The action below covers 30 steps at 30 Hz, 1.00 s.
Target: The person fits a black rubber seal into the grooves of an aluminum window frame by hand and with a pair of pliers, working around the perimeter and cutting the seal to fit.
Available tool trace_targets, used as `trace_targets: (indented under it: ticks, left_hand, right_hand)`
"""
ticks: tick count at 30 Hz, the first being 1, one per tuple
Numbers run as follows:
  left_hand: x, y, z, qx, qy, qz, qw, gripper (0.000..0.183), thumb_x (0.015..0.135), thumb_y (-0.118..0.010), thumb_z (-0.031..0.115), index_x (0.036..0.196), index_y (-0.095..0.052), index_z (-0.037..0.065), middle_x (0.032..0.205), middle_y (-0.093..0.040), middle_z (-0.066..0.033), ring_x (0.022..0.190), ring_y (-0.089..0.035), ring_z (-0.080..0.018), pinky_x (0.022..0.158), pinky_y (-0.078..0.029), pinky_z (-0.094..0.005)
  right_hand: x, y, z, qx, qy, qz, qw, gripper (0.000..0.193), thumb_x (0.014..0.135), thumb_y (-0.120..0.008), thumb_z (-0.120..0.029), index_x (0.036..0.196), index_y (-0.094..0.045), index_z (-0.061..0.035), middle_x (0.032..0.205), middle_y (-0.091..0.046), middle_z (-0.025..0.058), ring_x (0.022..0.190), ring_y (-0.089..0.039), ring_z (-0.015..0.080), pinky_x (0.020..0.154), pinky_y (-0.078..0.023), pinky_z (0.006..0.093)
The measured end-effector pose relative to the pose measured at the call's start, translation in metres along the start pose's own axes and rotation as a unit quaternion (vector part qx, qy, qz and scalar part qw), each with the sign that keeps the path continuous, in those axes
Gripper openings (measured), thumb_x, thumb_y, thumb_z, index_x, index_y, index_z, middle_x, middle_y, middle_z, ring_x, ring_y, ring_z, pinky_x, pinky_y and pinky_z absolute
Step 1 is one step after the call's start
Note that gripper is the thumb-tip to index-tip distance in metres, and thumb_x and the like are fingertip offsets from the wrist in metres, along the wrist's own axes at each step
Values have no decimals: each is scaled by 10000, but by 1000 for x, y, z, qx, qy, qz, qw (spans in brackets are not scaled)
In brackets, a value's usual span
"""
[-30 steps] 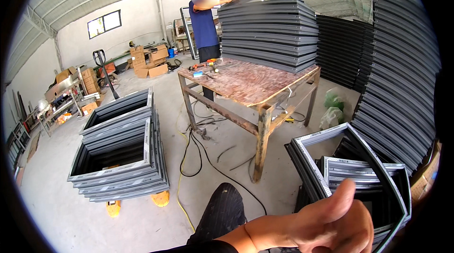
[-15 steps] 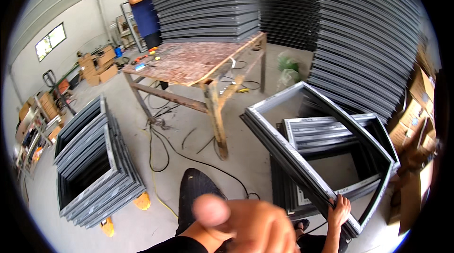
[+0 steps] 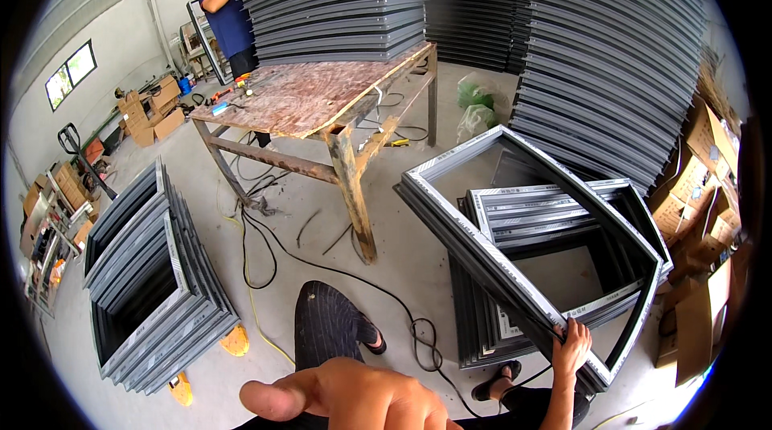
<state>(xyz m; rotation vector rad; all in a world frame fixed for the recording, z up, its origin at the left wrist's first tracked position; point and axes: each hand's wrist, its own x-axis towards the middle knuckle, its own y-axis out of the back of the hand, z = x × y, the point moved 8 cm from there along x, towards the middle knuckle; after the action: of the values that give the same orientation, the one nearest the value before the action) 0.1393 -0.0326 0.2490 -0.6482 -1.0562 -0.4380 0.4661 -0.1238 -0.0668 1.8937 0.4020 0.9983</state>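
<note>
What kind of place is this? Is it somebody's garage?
It looks more like a workshop or small factory. You can see tall stacks of grey frames, a rough worktable with small tools on it, and a pallet jack standing at the left.

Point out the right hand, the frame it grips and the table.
Right hand (image 3: 572, 347), head view: back of the hand.
Frame (image 3: 515, 279), head view: its left-hand rail.
Table (image 3: 301, 104), head view: its reddish top.
</note>
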Motion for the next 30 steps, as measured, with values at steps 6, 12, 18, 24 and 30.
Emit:
trace_targets:
  ticks: [6, 12, 18, 24, 30]
  left_hand:
    - [2, -2, -3, -21, 66, -25, 997, 727, 920, -305, 661, 626, -564, 48, 550, -439, -32, 455, -436, -175, 896, -417, -531]
    - [0, -9, -9, 3, 4, 30, 1000, 711, 933, -310, 637, 638, -571, 45, 558, -446, -28, 458, -444, -173, 885, -424, -521]
    - [-20, 24, -15, 35, 24, -122, 992, 529, 927, -415, 574, 934, -616, 85, 620, -512, -12, 546, -490, -143, 796, -462, -440]
    - [-170, 222, -53, 149, 282, 467, 824, 436, 1014, -356, 354, 814, -581, 38, 620, -495, -22, 599, -513, -161, 902, -442, -416]
    - [-357, 339, -99, 190, 392, 684, 584, 348, 948, -517, 403, 945, -606, 67, 850, -667, -64, 814, -656, -191, 734, -531, -341]
  right_hand:
    - [0, -2, -1, 2, 3, -6, 1000, 378, 757, -690, -238, 1045, -598, -11, 946, -596, 145, 918, -547, 342, 833, -413, 427]
    - [0, 0, -2, 9, -10, -15, 1000, 384, 735, -713, -233, 1038, -593, -31, 934, -593, 136, 910, -543, 337, 834, -411, 428]
    - [4, -6, -4, 17, -11, -28, 999, 429, 722, -729, -238, 1071, -598, -24, 962, -603, 130, 940, -547, 324, 853, -415, 419]
    - [-14, 25, -4, -29, 74, -57, 995, 437, 684, -699, -74, 1103, -583, -22, 1125, -558, 132, 1049, -510, 331, 918, -400, 443]
    - [-36, 79, 56, -138, 6, -66, 988, 567, 611, -715, -44, 1155, -557, -20, 1161, -534, 156, 1119, -483, 339, 953, -383, 461]
